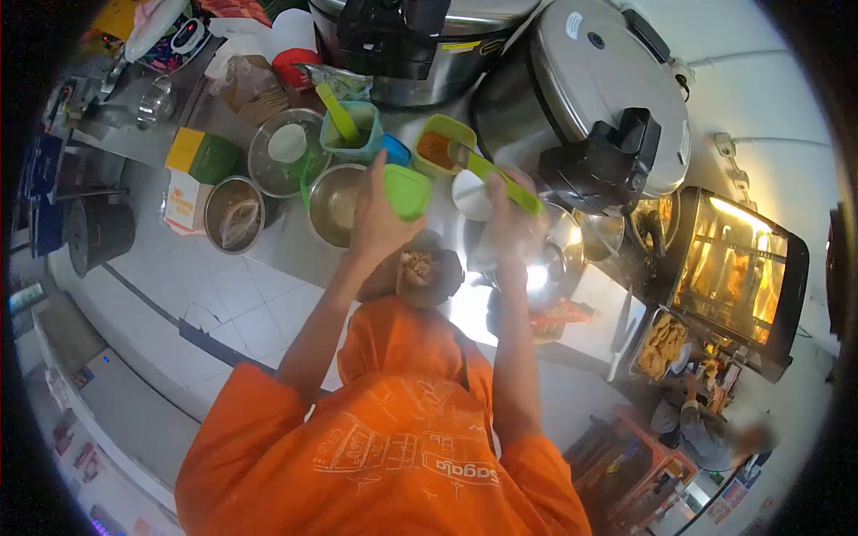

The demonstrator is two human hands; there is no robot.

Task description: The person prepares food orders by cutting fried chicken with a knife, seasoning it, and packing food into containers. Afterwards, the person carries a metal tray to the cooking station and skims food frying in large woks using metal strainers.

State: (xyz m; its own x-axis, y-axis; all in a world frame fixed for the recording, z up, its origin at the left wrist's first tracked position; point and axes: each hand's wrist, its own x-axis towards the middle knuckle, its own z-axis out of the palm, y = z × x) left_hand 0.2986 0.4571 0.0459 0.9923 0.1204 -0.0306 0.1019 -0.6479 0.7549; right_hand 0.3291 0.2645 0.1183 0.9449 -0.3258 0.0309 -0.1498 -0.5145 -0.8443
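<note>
My left hand (382, 221) holds a green square plastic lid (407, 193), its fingers at the lid's edge. My right hand (514, 223) is smeared by motion, with its fingers around the handle of a green-handled spoon (517, 190). The spoon's head reaches the rim of a yellow-green tub (434, 134) with orange-brown powder inside. Just left of the right hand is a round white piece (471, 196). Between my forearms, close to the apron, a dark container (447, 272) holds chopped pale-brown food (417, 267).
Two large rice cookers (617, 80) stand behind. To the left are steel bowls (234, 214), a pale-green tub (362, 121) and boxes (188, 198). At the right are a white cutting board (594, 308), a knife (618, 344), a lit display case (733, 268) and another person (706, 424).
</note>
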